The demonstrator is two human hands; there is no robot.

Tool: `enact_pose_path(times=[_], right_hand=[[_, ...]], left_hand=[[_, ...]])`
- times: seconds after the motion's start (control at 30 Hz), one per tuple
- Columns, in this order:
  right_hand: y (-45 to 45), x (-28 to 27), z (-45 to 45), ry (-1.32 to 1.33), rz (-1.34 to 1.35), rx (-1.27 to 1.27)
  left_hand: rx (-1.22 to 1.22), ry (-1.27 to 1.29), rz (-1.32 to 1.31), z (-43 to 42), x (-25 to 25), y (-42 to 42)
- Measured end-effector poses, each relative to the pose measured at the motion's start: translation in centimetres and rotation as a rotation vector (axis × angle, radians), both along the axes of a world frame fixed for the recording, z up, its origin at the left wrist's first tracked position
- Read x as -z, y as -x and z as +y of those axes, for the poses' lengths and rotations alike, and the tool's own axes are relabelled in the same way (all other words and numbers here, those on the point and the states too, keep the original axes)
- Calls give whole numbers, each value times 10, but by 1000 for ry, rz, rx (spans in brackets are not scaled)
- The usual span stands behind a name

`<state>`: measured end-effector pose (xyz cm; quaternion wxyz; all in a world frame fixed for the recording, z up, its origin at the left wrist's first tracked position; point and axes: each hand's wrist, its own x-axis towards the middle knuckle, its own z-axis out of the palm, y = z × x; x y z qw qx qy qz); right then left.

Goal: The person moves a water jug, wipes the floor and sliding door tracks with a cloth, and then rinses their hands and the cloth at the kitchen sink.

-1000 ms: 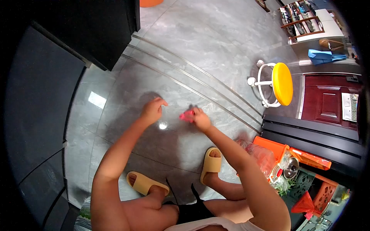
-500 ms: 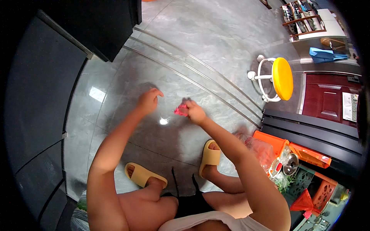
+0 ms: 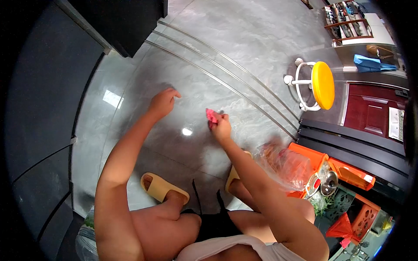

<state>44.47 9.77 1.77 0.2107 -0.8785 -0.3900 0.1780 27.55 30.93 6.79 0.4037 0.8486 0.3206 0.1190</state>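
Note:
A small crumpled pink piece [image 3: 211, 116] is pinched in my right hand [image 3: 223, 127]; whether it is cloth or plastic I cannot tell. It is above the glossy grey tiled floor [image 3: 174, 148]. To its left hovers my left hand [image 3: 163, 103], with loosely bent fingers, a gap between finger and thumb and nothing visible in it. Yellow slippers are on my feet: the left slipper [image 3: 162, 188] shows fully, while my right forearm partly covers the right slipper [image 3: 231, 178].
Metal floor tracks [image 3: 222, 78] cross ahead beside a dark sliding panel [image 3: 117, 21]. A yellow wheeled stool [image 3: 323, 85] stands at right. Nearer are a clear plastic bag [image 3: 283, 165], an orange crate [image 3: 307, 154] and a pot lid [image 3: 328, 182]. Dark cabinets [image 3: 48, 108] line the left.
My right hand has turned, and the pink piece in it has moved slightly up and away. My left hand has shifted a little left and up. The plastic bag now shows more fully.

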Motion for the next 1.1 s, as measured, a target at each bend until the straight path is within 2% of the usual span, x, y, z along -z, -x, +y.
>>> enact_pose_path(times=[0.13,0.17,0.27,0.4,0.47,0.57,0.67,0.7,0.8,0.9,1.0,1.1], right_hand=[[13,-7,2,-243,179,-97],[5,-13,-3,-82,157,-30],[-9,-18,-15,9,-12,137],[24,4,-36,134,-40,250],[58,6,-28,79,-34,430],[74,18,1,-214,290,492],[75,34,21,-297,319,696],[68,57,10,-420,460,742],[52,34,-12,-581,562,660],[34,2,-8,-223,60,420],[24,-8,13,-102,40,126],[18,-14,25,-13,170,-53]], left_hand=[[-5,-17,-6,5,-12,-2],[-16,-14,-17,8,-14,0],[-82,-1,40,14,-10,4],[-44,-3,6,19,5,12],[-22,-10,-7,18,9,13],[-14,3,-23,14,16,11],[14,-26,-43,14,23,11],[13,-23,-61,14,21,12],[10,-3,-92,10,16,13],[-6,30,-62,4,18,13],[-16,34,-46,2,26,17],[-10,52,-57,1,27,18]])
